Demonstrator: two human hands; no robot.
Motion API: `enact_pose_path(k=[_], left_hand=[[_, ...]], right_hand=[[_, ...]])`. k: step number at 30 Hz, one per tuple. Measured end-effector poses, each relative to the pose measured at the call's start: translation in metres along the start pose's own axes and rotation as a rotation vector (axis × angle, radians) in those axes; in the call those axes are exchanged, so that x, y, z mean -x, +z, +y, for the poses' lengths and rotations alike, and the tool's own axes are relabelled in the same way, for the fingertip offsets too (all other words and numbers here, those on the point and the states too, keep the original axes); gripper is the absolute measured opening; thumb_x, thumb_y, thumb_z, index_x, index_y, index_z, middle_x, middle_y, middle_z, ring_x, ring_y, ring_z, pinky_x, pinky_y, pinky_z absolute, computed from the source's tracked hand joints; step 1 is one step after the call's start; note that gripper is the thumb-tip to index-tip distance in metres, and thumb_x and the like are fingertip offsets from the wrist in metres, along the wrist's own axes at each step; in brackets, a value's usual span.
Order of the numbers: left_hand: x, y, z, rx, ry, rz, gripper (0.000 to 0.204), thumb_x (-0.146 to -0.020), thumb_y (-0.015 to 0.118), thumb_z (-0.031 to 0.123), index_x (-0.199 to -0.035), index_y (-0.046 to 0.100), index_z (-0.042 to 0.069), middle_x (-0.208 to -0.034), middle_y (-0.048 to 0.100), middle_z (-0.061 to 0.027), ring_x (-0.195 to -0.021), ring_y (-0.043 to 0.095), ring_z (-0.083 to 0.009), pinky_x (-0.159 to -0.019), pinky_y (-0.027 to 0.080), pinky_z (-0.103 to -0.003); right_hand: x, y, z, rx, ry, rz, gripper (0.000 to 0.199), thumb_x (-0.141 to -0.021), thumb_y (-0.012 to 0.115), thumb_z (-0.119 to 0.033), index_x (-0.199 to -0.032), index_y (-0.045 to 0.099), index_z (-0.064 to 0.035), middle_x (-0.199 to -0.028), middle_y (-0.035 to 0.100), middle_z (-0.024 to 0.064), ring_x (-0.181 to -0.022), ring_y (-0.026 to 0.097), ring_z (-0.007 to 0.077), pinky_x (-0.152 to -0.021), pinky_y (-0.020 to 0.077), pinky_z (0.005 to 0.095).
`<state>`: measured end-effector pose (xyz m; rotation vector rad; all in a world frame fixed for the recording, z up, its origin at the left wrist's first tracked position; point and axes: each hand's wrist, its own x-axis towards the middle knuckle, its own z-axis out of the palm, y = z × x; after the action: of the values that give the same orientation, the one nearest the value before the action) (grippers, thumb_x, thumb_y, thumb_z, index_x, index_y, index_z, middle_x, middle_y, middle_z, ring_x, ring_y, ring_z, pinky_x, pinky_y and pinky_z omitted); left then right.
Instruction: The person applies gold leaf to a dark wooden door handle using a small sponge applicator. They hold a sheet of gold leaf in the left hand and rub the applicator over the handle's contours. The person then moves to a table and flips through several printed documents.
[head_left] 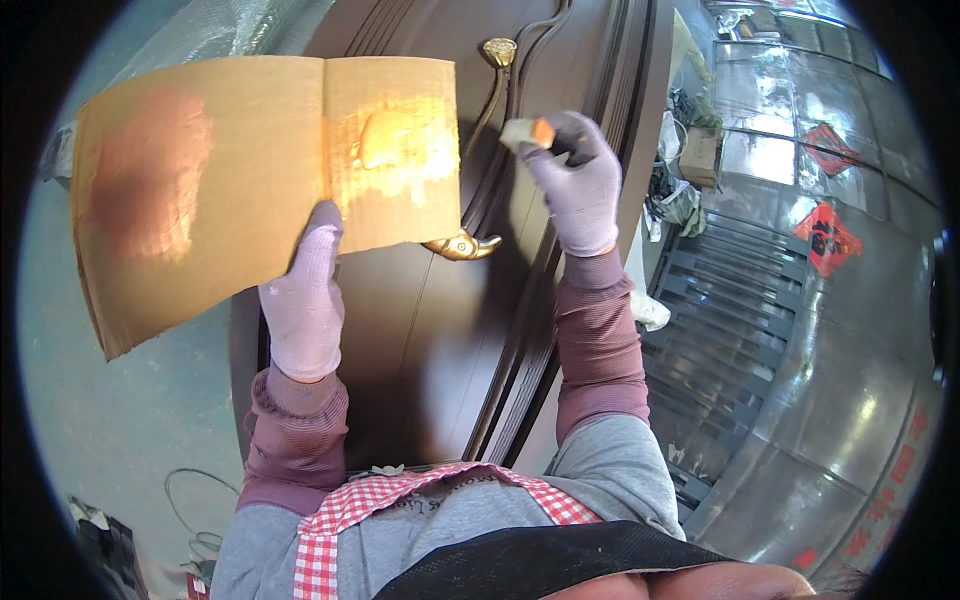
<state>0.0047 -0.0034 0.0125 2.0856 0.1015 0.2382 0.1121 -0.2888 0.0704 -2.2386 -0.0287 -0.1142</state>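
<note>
My left hand (303, 305), in a pale mauve glove, grips the lower edge of a folded piece of cardboard (262, 130), thumb on its face. The cardboard bears a wet-looking bright gold paint patch (405, 140) on its right part and a coppery patch (150, 175) on its left. Pinched in my gloved right hand (580, 190) is a small pale sponge piece (520, 133) with an orange-gold end, apart from the cardboard. Beneath both hands lies a dark brown door panel (400, 370) with raised mouldings. Gold-coloured carved ornament shows at a bird-head-like tip (465, 246) and a flower-like knob (498, 52).
Clear plastic wrap (215, 40) lies at the far left. Right of the panel are a slatted dark rack (730, 300), a cardboard box (700, 157) and loose bags (683, 208). Shiny panels (830, 400) with red paper decorations stretch along the right. A thin cable (170, 490) lies at lower left.
</note>
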Motion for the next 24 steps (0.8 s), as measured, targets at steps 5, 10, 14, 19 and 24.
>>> enact_pose_path(k=[5,10,14,19,24], left_hand=[[-0.003,0.0,-0.002,-0.09,0.152,0.047,0.037,-0.094,0.069,-0.01,-0.128,0.076,0.004,-0.122,0.071,-0.0193,-0.11,0.071,-0.0358,-0.1,0.057,-0.044],[-0.001,0.001,-0.006,-0.092,0.204,0.058,0.038,-0.093,0.07,-0.01,-0.127,0.076,0.004,-0.123,0.072,-0.0193,-0.111,0.071,-0.0358,-0.1,0.058,-0.045],[0.001,0.003,-0.003,0.001,0.034,0.019,0.031,-0.096,0.07,-0.006,-0.123,0.078,0.005,-0.126,0.075,-0.0208,-0.116,0.071,-0.0407,-0.102,0.056,-0.047],[0.0,0.001,-0.004,-0.097,0.141,-0.004,0.031,-0.095,0.072,-0.006,-0.123,0.078,0.005,-0.125,0.075,-0.0201,-0.115,0.072,-0.0386,-0.102,0.057,-0.045],[0.0,-0.001,-0.005,-0.086,0.156,0.018,0.032,-0.096,0.071,-0.006,-0.126,0.077,0.005,-0.124,0.075,-0.0191,-0.113,0.072,-0.0354,-0.1,0.057,-0.043]], right_hand=[[0.0,0.008,-0.047,-0.042,-0.055,-0.146,0.039,-0.089,0.082,0.001,-0.127,0.07,0.0014,-0.112,0.074,0.0041,-0.094,0.068,0.0081,-0.085,0.055,0.0248],[-0.007,0.024,-0.076,0.205,-0.301,-0.169,0.038,-0.08,0.085,0.0,-0.118,0.077,-0.0019,-0.119,0.074,0.0098,-0.107,0.071,0.0201,-0.097,0.0567,0.033],[-0.02,0.031,-0.079,0.223,-0.397,-0.202,0.038,-0.079,0.086,-0.002,-0.116,0.078,-0.0053,-0.119,0.074,0.0096,-0.107,0.071,0.0216,-0.097,0.0571,0.0339],[-0.034,0.033,-0.085,0.363,-0.54,-0.264,0.035,-0.078,0.085,-0.002,-0.112,0.079,-0.0067,-0.114,0.075,0.009,-0.11,0.07,0.0253,-0.095,0.0574,0.0348],[-0.027,0.015,-0.072,0.194,-0.276,-0.196,0.032,-0.085,0.082,-0.002,-0.117,0.076,-0.0046,-0.108,0.077,0.0059,-0.099,0.073,0.0149,-0.09,0.0569,0.0293]])
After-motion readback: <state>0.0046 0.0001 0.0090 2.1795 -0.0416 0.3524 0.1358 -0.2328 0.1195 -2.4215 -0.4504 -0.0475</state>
